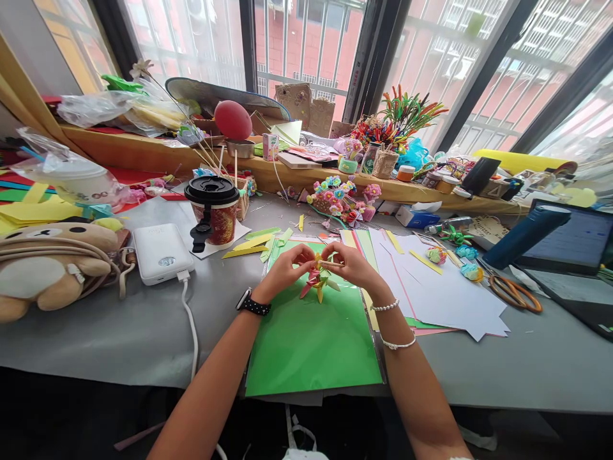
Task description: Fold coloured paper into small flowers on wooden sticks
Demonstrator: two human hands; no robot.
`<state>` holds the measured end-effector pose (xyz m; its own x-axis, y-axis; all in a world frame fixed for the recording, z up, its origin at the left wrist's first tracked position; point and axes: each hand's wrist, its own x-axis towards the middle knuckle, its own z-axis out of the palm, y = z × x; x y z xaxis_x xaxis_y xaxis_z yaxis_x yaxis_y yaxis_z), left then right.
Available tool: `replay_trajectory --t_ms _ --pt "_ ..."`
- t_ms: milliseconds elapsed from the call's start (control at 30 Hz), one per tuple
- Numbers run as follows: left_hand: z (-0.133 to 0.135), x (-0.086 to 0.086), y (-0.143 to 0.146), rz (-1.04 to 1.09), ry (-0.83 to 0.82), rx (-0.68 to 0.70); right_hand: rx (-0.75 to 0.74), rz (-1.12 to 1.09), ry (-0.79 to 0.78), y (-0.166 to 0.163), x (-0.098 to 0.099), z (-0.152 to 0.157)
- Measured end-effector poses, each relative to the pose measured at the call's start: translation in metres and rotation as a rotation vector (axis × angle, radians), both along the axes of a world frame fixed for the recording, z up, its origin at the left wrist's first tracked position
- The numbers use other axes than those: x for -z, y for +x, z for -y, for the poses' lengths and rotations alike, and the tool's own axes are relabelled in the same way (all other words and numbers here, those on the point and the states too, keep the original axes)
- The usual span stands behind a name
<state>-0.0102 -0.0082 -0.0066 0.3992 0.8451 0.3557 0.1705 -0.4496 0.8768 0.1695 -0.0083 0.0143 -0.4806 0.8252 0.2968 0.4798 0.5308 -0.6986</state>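
The person's left hand (pixel 288 267) and right hand (pixel 357 265) meet over a green sheet (pixel 316 348) on the grey worktop (pixel 122 342). Each grip is narrow, thumb and fingers pinching the top of a pointed, multicoloured paper ornament (pixel 319 283) between them. White paper (pixel 440 294) lies just to the right; a lidded cup (pixel 215 214) stands beyond the left hand.

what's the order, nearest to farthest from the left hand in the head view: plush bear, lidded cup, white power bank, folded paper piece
1. Folded paper piece: held at the left hand
2. Lidded cup: left of that hand and farther back
3. White power bank: left of the cup
4. Plush bear: far left
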Motion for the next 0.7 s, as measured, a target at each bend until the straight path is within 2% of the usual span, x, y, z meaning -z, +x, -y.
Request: replay_trajectory --t_ms 167,333,700 --pt "-0.0025 0.0019 -0.0032 0.041 -0.128 0.108 0.025 0.001 0.004 -0.0002 0.0014 -0.0005" --pt "-0.0023 0.0005 -0.0047 0.058 -0.216 0.144 -0.019 -0.006 -0.039 0.0009 0.0014 0.0008" --pt "-0.0010 -0.0028 -0.0056 0.050 -0.254 0.166 -0.019 -0.001 -0.072 0.0016 0.0005 0.0018"
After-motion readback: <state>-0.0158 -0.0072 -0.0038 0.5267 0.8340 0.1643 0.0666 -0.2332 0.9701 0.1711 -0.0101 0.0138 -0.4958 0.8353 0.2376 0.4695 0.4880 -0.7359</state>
